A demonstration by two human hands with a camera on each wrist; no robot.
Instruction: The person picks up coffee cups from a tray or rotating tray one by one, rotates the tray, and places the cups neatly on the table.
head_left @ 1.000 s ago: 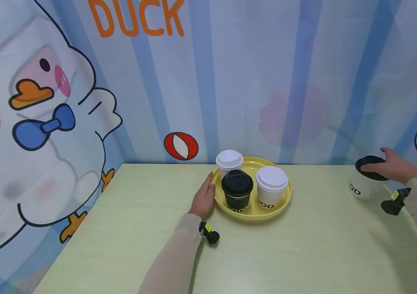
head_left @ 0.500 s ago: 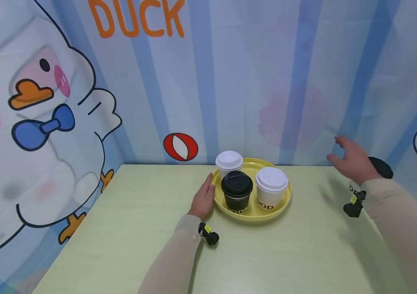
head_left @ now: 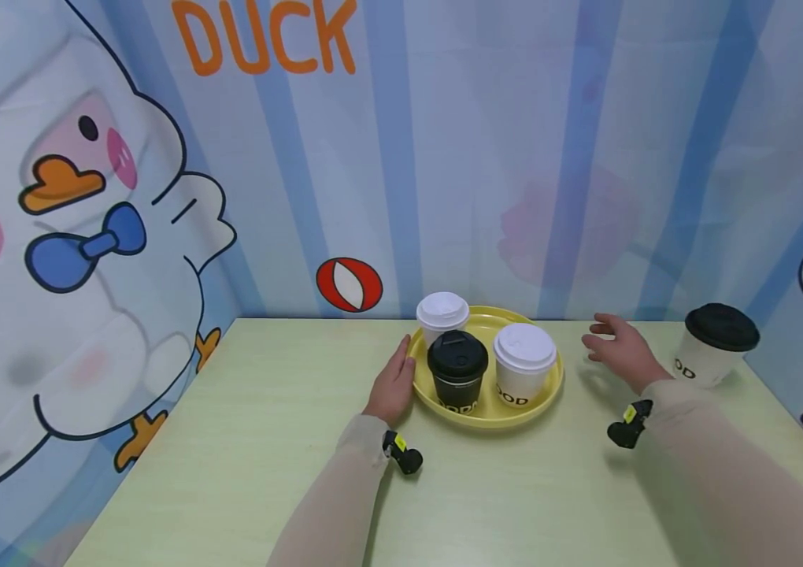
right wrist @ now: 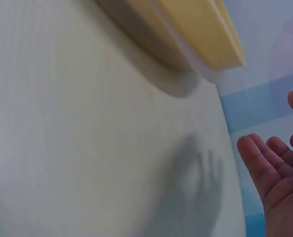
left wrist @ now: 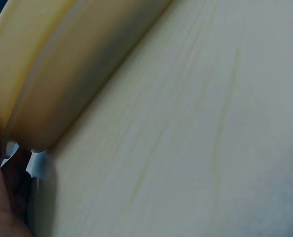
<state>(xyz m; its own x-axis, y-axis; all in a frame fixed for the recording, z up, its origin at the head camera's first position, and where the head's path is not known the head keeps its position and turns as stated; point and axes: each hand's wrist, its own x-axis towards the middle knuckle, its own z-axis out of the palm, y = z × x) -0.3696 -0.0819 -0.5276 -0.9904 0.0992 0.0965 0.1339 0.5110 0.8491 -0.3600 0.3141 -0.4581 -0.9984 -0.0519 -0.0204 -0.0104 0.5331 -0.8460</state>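
a yellow tray (head_left: 488,416) sits flat on the table (head_left: 515,504), close in front of the printed backdrop (head_left: 472,157); three cups stand upright in it — a small white cup (head_left: 442,313) at the back left, a black cup (head_left: 457,370) in front of it and a large white cup (head_left: 523,365) to the right — bunched inside the raised rim, which probably serves to keep them from slipping off; the left hand (head_left: 391,387) is at the tray's left edge, its thumb seeming to lie over the rim with the fingers beneath the lip, a light pinch that looks meant to steady the tray rather than lift it; the right hand (head_left: 624,354) hangs above the table between the tray and the far cup, touching neither, its fingers loosely bent, spread and holding nothing; that far cup, a black-lidded white cup (head_left: 717,342), stands upright near the table's right edge, well apart from the others, its base partly hidden by the right sleeve (head_left: 734,457); a small camera (head_left: 630,425) hangs at that wrist, presumably to watch the palm side.
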